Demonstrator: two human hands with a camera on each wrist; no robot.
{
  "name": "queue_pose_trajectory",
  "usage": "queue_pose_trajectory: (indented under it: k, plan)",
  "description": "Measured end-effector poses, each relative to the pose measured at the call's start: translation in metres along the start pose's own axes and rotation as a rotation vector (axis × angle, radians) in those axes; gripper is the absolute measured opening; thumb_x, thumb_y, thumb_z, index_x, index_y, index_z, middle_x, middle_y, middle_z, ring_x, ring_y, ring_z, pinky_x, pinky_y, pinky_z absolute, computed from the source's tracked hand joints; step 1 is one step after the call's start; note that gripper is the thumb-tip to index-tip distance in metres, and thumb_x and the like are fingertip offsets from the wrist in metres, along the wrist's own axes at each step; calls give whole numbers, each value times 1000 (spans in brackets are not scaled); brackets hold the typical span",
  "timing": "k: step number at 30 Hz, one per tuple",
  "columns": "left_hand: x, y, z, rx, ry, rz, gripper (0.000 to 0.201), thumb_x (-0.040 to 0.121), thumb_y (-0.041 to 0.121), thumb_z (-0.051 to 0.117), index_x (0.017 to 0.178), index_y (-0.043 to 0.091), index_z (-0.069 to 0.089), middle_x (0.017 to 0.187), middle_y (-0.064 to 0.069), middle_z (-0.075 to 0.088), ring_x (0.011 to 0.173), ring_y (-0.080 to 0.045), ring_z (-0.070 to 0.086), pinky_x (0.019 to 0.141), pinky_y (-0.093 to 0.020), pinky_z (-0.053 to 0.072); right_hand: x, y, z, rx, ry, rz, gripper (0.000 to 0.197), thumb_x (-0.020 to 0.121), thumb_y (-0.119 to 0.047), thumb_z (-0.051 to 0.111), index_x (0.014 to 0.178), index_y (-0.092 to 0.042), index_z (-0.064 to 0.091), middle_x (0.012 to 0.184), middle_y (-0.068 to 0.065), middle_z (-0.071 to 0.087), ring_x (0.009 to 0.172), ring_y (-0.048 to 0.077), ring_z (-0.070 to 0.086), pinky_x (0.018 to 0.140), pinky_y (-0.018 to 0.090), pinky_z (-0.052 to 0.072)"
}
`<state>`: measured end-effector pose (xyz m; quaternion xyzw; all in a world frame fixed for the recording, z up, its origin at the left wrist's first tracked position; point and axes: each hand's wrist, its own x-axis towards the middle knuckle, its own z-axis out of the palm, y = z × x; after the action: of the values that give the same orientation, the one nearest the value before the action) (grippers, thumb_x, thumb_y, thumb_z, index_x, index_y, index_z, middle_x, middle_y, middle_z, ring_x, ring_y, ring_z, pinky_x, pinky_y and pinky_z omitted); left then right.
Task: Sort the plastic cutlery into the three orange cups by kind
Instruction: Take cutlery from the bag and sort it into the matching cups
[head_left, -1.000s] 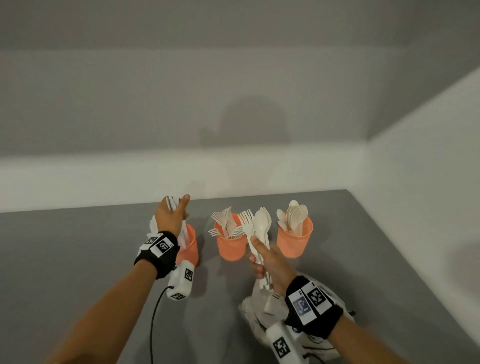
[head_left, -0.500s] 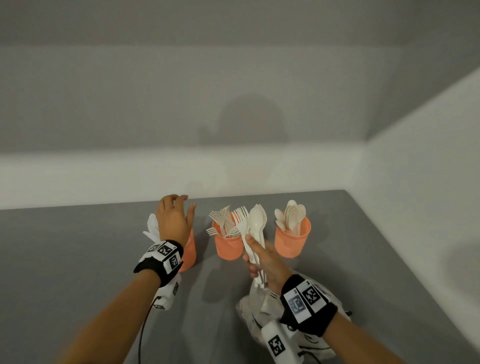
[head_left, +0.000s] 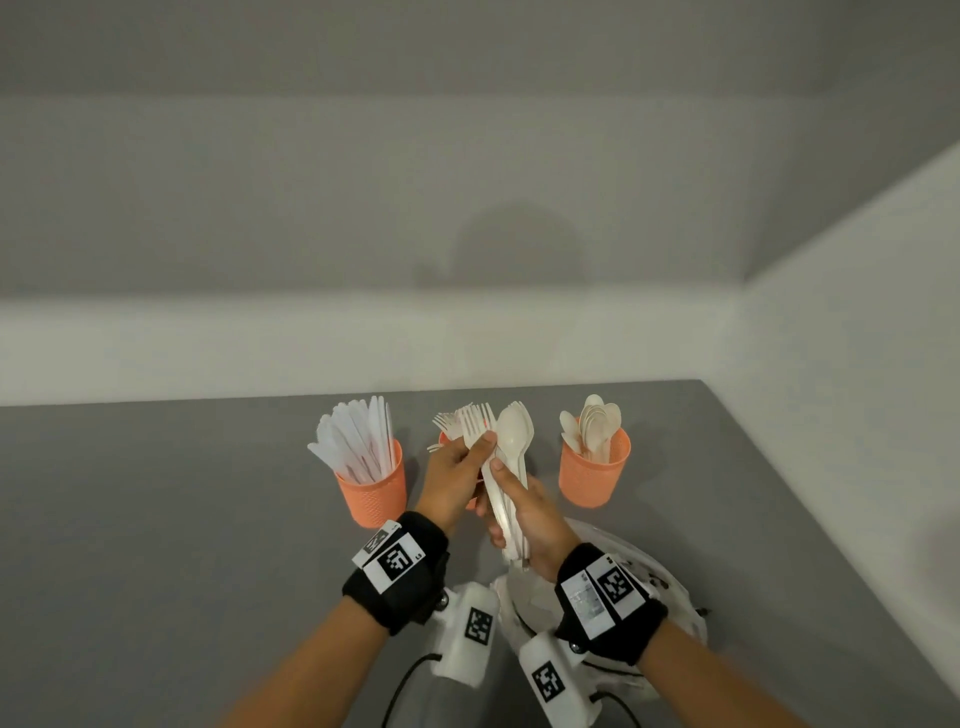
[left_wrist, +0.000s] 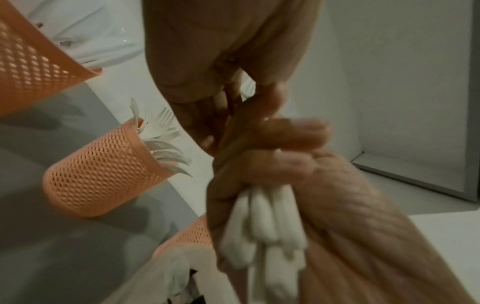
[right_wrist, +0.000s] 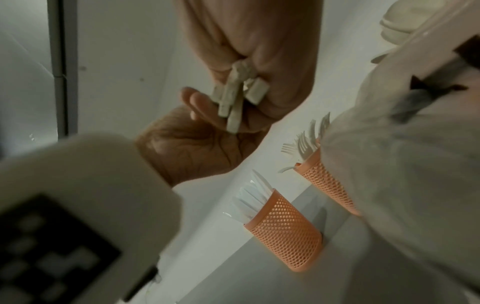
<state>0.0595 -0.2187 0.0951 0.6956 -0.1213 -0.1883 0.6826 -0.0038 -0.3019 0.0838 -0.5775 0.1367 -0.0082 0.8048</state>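
Observation:
Three orange mesh cups stand in a row on the grey table (head_left: 182, 519): a knife cup (head_left: 374, 491) on the left, a fork cup (left_wrist: 103, 179) in the middle, mostly hidden behind my left hand in the head view, and a spoon cup (head_left: 595, 475) on the right. My right hand (head_left: 506, 512) grips a bundle of white forks and spoons (head_left: 511, 441) by the handles (right_wrist: 233, 98), heads up, in front of the middle cup. My left hand (head_left: 475, 452) pinches the fork heads (head_left: 475, 423) at the left of that bundle.
A crumpled white plastic bag (head_left: 660, 587) lies under my right wrist near the table's front. A white wall rises behind the cups and along the right side. Cables trail from both wrist cameras toward me.
My left hand has left the knife cup, where the knives now stand uncovered. It has moved right to the bundle and taken hold of the forks. The right hand has stayed roughly in place.

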Motion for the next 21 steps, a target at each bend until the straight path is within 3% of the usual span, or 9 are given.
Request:
queue_pose_trajectory:
  k: [4,6,9,11,13,17,21]
  plan:
    - [-3,4,1,20,99,20,24,94,22,51,87,4,65,80,-22,66,71,-30,62,75,-42,52,-7,0,0,-43,-4,-36,36,97,-34,41,94,-1,57,55,3,60,38,12,52,39,20,43]
    - [-1,4,1,50,160,52,19,93,18,53,86,6,66,83,-21,68,76,-32,65,78,-43,53,-10,0,0,-48,-2,-49,36,98,-33,40,90,-2,58,56,3,59,40,13,53,40,20,44]
    - [0,8,-3,-6,203,44,16,93,13,51,93,6,66,82,-15,68,72,-24,66,69,-34,56,-12,0,-1,-78,9,-66,34,98,-33,40,88,-9,60,58,5,59,40,14,54,40,21,45]
    - [0,11,-6,-71,204,30,18,95,15,49,89,8,65,74,-8,66,62,-15,63,60,-25,53,-14,1,-1,-95,15,-79,31,98,-33,41,91,-9,60,60,5,60,40,14,54,40,22,45]
    - [-1,13,-9,-101,187,19,22,96,19,47,87,10,64,71,-4,65,61,-13,63,58,-23,51,-15,1,-1,-106,17,-88,29,98,-32,42,94,-9,59,61,3,61,40,13,54,39,22,45]
    - [-8,10,-7,1,91,1,28,98,23,43,98,3,62,72,-7,64,55,-11,59,54,-22,48,-16,0,0,-140,36,-116,24,97,-31,44,92,-13,59,60,2,60,38,13,51,36,20,40]
    - [-15,5,2,76,27,14,34,98,20,41,102,-9,58,63,-14,59,42,-15,51,43,-22,42,-15,2,-1,-138,52,-120,27,96,-31,46,99,-6,56,60,8,58,39,15,51,37,21,40]
